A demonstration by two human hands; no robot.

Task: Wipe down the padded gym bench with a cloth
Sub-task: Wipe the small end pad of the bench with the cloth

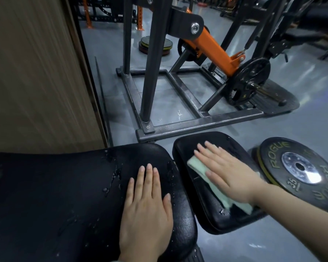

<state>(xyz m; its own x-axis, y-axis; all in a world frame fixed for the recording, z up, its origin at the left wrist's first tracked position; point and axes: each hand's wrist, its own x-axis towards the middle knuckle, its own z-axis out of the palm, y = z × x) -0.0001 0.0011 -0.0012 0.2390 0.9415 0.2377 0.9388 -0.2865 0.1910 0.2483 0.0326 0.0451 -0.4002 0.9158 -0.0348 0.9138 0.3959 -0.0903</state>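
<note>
The bare left hand [147, 210] is lying flat, palm down, its fingers straight, close together and pointing forward, the thumb lying alongside; its wrist is entering at the lower edge of the view. The bare right hand [227, 173] is reaching in from the right on a bare forearm, palm down; its fingers are stretched out and slightly spread, angled forward and leftward.

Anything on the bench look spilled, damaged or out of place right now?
Yes: liquid droplets lie spattered on the large bench pad, just left of the flat left hand, not yet wiped. The right hand presses the cloth on the smaller pad, where a few drops remain near the cloth's edge. No tears visible.
</note>
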